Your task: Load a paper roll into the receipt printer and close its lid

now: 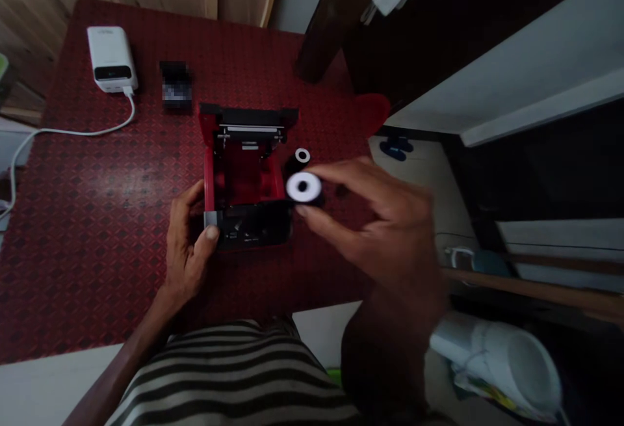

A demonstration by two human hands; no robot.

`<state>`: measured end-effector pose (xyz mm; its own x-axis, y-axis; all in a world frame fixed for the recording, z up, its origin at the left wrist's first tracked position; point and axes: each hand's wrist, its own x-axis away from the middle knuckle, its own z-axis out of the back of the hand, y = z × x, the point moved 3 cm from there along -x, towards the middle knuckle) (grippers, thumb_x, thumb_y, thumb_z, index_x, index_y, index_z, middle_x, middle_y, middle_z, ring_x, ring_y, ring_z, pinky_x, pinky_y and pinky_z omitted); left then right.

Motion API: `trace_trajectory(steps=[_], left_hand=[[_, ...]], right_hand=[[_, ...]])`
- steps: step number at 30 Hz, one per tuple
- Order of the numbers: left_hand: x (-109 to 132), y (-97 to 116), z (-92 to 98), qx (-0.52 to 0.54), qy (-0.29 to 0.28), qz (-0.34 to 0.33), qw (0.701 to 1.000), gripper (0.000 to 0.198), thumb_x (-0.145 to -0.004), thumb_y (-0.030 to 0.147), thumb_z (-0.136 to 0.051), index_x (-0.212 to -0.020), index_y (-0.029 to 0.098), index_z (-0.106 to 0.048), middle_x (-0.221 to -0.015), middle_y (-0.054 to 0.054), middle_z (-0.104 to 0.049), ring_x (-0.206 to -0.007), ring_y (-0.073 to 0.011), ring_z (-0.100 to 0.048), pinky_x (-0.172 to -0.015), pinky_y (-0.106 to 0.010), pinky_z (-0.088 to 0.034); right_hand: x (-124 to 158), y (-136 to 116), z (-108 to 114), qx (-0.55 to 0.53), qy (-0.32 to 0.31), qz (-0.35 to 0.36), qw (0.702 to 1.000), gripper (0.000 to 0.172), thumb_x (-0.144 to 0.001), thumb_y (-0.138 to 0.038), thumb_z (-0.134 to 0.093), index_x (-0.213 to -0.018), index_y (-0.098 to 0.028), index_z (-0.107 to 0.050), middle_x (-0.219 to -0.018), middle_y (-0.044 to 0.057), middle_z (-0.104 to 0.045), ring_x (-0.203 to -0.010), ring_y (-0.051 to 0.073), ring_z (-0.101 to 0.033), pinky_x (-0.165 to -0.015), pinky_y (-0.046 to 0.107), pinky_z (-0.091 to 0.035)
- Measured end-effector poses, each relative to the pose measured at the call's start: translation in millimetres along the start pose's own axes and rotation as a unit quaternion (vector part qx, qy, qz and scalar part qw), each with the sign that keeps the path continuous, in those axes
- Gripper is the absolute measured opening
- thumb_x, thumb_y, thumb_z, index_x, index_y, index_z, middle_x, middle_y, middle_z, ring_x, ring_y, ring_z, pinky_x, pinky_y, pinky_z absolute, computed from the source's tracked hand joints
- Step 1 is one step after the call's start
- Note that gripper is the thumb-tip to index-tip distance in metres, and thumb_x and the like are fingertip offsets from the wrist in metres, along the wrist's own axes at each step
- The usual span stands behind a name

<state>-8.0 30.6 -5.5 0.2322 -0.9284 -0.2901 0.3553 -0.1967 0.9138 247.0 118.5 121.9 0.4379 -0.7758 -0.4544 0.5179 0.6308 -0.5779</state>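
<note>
A small red and black printer (244,182) stands open on the red patterned table (97,205), its lid tipped back and its red bay bare. My left hand (188,247) grips the printer's front left corner, thumb on its front face. My right hand (375,218), blurred by motion, pinches a black roll with a white end (304,188) just right of the printer's bay. A second black roll with a white end (299,157) lies on the table behind it.
A white power bank (111,58) with a white cable (63,132) lies at the table's far left. A small black object (175,84) sits beside it. A dark bottle (334,16) stands at the far edge. Shelving and clutter fill the right side.
</note>
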Motion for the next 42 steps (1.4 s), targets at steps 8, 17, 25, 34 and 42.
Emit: trace_trajectory(steps=[8,17,25,34,42], left_hand=[[-3,3,-1.1,-0.021,0.023,-0.009,0.999,0.065,-0.121,0.069,-0.061,-0.172,0.030,-0.069,-0.154,-0.014,-0.077,-0.133,-0.0361,-0.076,-0.106,-0.050,-0.066],[-5,2,-2.8,-0.028,0.042,-0.013,0.999,0.069,-0.119,0.073,-0.061,-0.169,0.026,-0.072,-0.141,-0.014,-0.080,-0.104,-0.0299,-0.076,-0.087,-0.046,-0.064],[-5,3,-0.4,-0.033,0.025,-0.015,0.999,0.066,-0.120,0.071,-0.059,-0.171,0.029,-0.069,-0.146,-0.012,-0.078,-0.118,-0.0330,-0.078,-0.095,-0.049,-0.068],[-4,-3,-0.7,-0.023,0.014,-0.040,0.999,0.062,-0.122,0.065,-0.058,-0.174,0.031,-0.066,-0.155,-0.013,-0.075,-0.134,-0.0351,-0.076,-0.108,-0.051,-0.067],[-2,2,-2.2,-0.004,0.011,-0.014,1.000,0.062,-0.122,0.063,-0.061,-0.174,0.030,-0.066,-0.154,-0.015,-0.075,-0.134,-0.0357,-0.076,-0.107,-0.051,-0.067]], right_hand=[[102,69,-26,-0.147,-0.001,-0.266,0.953,0.030,-0.096,-0.024,-0.086,-0.124,-0.030,-0.090,-0.124,0.004,-0.095,-0.114,0.026,-0.091,-0.105,0.043,-0.071],[99,77,-69,-0.164,-0.045,-0.239,0.956,0.048,-0.097,-0.023,-0.078,-0.144,-0.031,-0.086,-0.148,0.007,-0.092,-0.134,0.029,-0.089,-0.121,0.052,-0.070],[78,97,0,-0.045,-0.034,-0.314,0.948,0.024,-0.100,-0.031,-0.081,-0.121,-0.029,-0.094,-0.118,0.007,-0.096,-0.099,0.029,-0.090,-0.098,0.050,-0.073],[0,153,-84,-0.120,0.046,-0.263,0.956,0.040,-0.081,-0.025,-0.086,-0.121,-0.029,-0.081,-0.133,0.008,-0.091,-0.124,0.033,-0.083,-0.113,0.055,-0.066],[5,106,-29,-0.119,0.077,-0.195,0.971,0.027,-0.096,-0.029,-0.078,-0.124,-0.029,-0.077,-0.126,0.004,-0.089,-0.121,0.028,-0.082,-0.115,0.050,-0.065]])
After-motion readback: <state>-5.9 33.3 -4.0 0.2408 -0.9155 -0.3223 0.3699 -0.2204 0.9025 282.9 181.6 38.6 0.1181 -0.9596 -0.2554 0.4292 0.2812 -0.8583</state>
